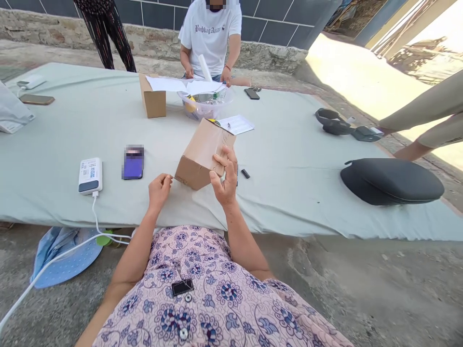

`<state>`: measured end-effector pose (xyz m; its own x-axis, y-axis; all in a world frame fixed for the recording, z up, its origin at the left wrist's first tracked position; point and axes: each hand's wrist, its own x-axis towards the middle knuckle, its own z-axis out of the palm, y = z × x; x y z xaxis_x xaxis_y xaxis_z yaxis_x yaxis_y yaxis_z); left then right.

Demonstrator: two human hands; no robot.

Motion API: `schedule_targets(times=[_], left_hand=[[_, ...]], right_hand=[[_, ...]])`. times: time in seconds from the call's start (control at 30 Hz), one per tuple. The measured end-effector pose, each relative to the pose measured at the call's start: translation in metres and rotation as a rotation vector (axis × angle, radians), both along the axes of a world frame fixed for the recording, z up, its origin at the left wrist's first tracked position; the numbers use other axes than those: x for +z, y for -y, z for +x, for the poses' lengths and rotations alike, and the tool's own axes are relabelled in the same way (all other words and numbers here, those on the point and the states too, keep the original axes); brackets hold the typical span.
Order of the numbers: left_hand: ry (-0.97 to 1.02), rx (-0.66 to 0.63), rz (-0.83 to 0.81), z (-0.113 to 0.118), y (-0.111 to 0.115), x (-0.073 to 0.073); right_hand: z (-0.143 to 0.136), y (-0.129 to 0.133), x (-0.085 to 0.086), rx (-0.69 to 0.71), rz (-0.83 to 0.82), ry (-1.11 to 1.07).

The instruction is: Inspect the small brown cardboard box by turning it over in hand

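A brown cardboard box (202, 149) is tilted above the table's near edge, directly in front of me. My right hand (226, 180) grips its right side, thumb low and fingers spread over the cardboard. Just left of the box's lower corner, my left hand (160, 190) is closed with fingertips pinched together; what they hold, if anything, is too small to make out. A small black stick-like piece (245, 173) lies right of the box. Behind the box, a printed sheet (237, 124) rests on the cloth.
A pale cloth covers the table (289, 144). On it are a power bank (90, 176) with a white cable, a phone (133, 163), a clear plastic basin (195, 111), another cardboard box (156, 103) and a black case (392, 180). A person (213, 38) sits opposite.
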<state>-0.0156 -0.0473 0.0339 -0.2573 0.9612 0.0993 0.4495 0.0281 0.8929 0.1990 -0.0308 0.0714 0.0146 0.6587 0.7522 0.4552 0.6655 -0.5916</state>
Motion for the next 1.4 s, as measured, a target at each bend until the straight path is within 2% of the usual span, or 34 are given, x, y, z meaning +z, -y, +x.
schedule_targets(times=[0.07, 0.13, 0.27, 0.37, 0.47, 0.6, 0.77, 0.97, 1.2, 1.4], left_hand=[[0.182, 0.12, 0.149, -0.001, 0.005, 0.01], [0.279, 0.152, 0.298, 0.0, 0.011, 0.022], [0.295, 0.086, 0.502, 0.007, 0.026, 0.043], [0.251, -0.006, 0.552, 0.014, 0.036, 0.05], [0.235, -0.047, 0.547, 0.023, 0.04, 0.05], [0.197, -0.021, 0.577, 0.032, 0.044, 0.046], [0.196, 0.0, 0.64, 0.036, 0.048, 0.043], [0.255, -0.053, 0.687, 0.044, 0.045, 0.039], [0.229, -0.063, 0.659, 0.046, 0.041, 0.032], [0.117, 0.017, 0.712, 0.045, 0.037, 0.033]], right_hand=[[0.001, 0.004, -0.001, 0.026, 0.035, -0.005], [-0.001, 0.009, -0.002, 0.028, 0.072, 0.021], [-0.011, 0.02, -0.005, 0.083, 0.116, 0.104], [-0.017, 0.027, -0.01, 0.147, 0.182, 0.153], [-0.017, 0.03, -0.014, 0.18, 0.206, 0.157], [-0.013, 0.033, -0.013, 0.274, 0.2, 0.091], [-0.008, 0.043, -0.01, 0.333, 0.098, 0.019], [-0.004, 0.047, -0.009, 0.289, 0.019, -0.2], [-0.006, 0.048, -0.009, 0.183, -0.027, -0.162], [-0.008, 0.048, -0.01, 0.289, -0.044, -0.321]])
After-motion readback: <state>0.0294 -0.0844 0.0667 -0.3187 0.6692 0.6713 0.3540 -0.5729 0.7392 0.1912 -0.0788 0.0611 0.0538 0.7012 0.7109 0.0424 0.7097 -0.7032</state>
